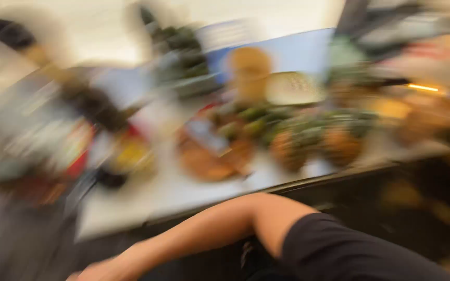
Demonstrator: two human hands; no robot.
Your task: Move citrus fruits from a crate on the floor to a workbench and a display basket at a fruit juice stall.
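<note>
The whole view is smeared by motion. A bare arm with a black sleeve comes in from the bottom right, bent at the elbow, and runs down to the lower left. My right hand [96,270] is at the bottom edge, below the front of a white counter [147,200]. Only part of the hand shows, blurred, and I cannot make out anything in it. My left hand is out of view. On the counter, pineapple-like fruit [308,141] with green tops stand beside a brown round board [209,158].
A dark bottle-like shape [97,106] and red and yellow items [128,153] sit at the counter's left. A blue panel [292,52] and green shapes [180,49] stand behind. The dark counter front [402,203] lies lower right.
</note>
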